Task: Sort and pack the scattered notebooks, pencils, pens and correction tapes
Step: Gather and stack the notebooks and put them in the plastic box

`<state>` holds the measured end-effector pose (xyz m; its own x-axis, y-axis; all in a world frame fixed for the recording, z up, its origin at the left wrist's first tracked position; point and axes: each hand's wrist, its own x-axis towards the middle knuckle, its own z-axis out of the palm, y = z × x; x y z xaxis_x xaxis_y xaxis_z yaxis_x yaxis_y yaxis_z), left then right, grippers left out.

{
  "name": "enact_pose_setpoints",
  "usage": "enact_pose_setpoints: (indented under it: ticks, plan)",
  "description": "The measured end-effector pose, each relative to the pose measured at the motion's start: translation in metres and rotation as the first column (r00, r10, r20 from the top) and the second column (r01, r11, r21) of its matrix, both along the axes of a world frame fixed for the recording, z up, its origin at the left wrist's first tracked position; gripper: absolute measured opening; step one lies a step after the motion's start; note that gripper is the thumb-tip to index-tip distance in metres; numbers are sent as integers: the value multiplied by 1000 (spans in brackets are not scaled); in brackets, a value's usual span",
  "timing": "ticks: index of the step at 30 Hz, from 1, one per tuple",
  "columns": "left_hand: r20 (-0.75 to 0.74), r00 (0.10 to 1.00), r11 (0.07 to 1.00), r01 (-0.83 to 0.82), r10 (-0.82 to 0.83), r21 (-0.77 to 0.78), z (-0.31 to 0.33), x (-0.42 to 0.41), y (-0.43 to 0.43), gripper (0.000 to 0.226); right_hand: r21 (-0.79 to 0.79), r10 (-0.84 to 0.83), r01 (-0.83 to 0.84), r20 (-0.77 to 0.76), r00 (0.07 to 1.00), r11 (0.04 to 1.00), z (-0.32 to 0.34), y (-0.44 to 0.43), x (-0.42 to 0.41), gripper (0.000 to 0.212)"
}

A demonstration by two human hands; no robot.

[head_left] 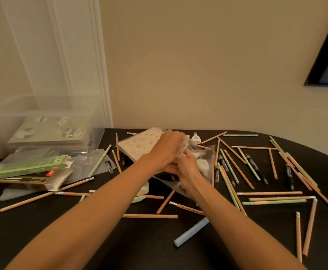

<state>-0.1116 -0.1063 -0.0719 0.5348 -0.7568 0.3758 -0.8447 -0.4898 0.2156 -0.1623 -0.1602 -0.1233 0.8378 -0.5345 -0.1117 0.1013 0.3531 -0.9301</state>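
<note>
At the worktop's far left corner a clear bin (42, 121) holds panda-print notebooks (48, 131). Along the left edge a green pencil box (26, 165) and an open carton (32, 181) lie on flat plastic sleeves. Loose pencils (28, 201) run from there across the whole worktop. Toward the middle, near the far edge, a cream notebook (137, 145) sits tilted with my left hand (169, 147) over its right end. That grip is clamped on the crumpled mouth of a clear bag (206, 162). My right hand (188, 168) is just beside and below it, its grip closed on the same bag, which holds something white I can't identify. A correction tape (196, 138) stands just beyond my hands, by the far edge. Further right, black pens (255, 168) lie mixed in with more pencils, and a pale blue stick (191, 231) lies toward the near edge. I judge I'm working the bag open or shut to pack small items, with most of the sorting still to do. Next I need the bag's mouth held wide with one hand so the other can reach the correction tape without dragging pencils along.
</note>
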Motion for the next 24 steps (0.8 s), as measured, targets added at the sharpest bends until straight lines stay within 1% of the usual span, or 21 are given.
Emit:
enact_pose_setpoints:
  ticks: [2,4,5,6,8,10,12,13,15,17,19,20,22,24]
  plan:
    - [-18,999,999,33,-34,-42,4,4,3,9,-37,-9,9,-18,1000,999,4,0,3,25]
    - [-30,998,996,52,-54,-66,7,5,4,12,-121,-47,39,-63,997,992,5,0,4,19]
    - [-37,998,995,49,-52,-83,7,5,4,15,-137,-64,54,-67,996,989,5,1,5,18]
    - [-39,998,994,42,-46,-101,7,4,4,19,-123,-69,62,-54,996,990,4,2,5,18]
    - [-44,998,991,47,-53,-127,5,5,3,27,-37,-51,51,-17,999,998,2,5,4,20]
    - [-57,995,986,71,-80,-154,3,7,5,28,84,1,-1,3,1000,996,-2,5,0,26]
    - [-67,990,985,111,-121,-136,-2,8,6,25,143,66,-61,-36,997,988,-5,-1,-5,20]
    - [-73,989,986,121,-130,-111,-6,8,6,25,129,91,-79,-83,992,989,-7,-4,-7,18]
    - [-110,984,988,128,-137,-85,-14,4,7,23,39,91,-86,-163,982,996,-8,-13,-10,16]
    - [-154,978,989,130,-140,-73,-20,2,8,17,-77,42,-55,-156,987,995,-9,-19,-10,14]
    - [-170,980,994,102,-108,-40,-22,3,11,20,-189,5,-31,-135,991,981,-9,-20,-7,17]
    - [-169,982,996,84,-87,-25,-24,4,13,22,-221,-10,-22,-143,990,975,-9,-19,-7,19]
    - [-168,983,997,66,-72,-36,-26,5,17,26,-213,-22,-8,-139,990,977,-9,-18,-6,20]
    - [-191,978,994,70,-86,-89,-27,5,20,28,-115,-25,14,-88,996,993,-9,-17,-6,22]
